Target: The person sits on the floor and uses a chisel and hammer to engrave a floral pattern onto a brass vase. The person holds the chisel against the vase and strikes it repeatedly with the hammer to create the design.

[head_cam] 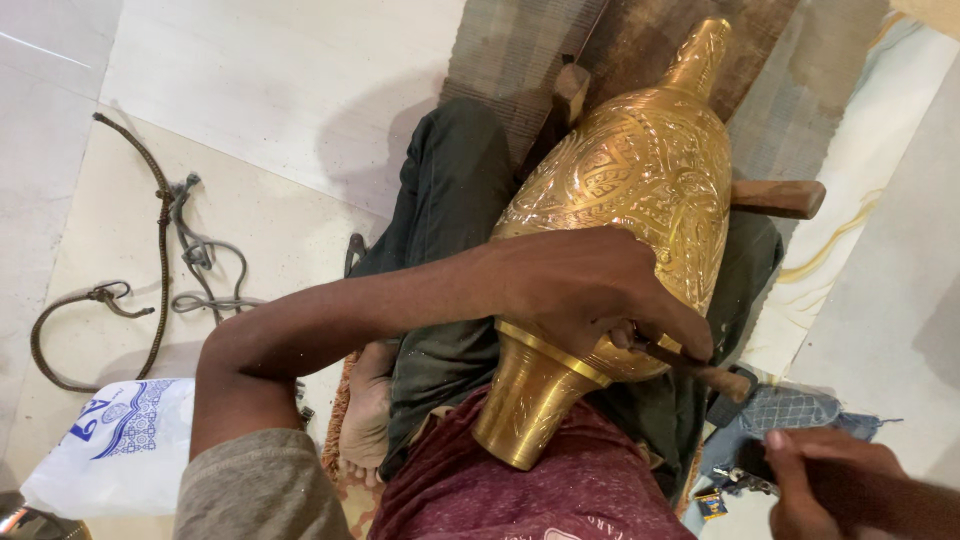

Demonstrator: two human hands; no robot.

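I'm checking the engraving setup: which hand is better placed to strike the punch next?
Probably the right hand: it is free beside the vase, while the left hand pins the punch against it.

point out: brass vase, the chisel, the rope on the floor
brass vase (pixel 640 170): head view, on the engraved belly.
chisel (pixel 700 370): head view, on the shaft just past the left hand (pixel 590 290) gripping it.
rope (pixel 160 230): head view, on the long strand left of the knot.

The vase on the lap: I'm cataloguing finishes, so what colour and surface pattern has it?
Golden brass vase, covered in engraved leaf-and-geometric ornament; head view.
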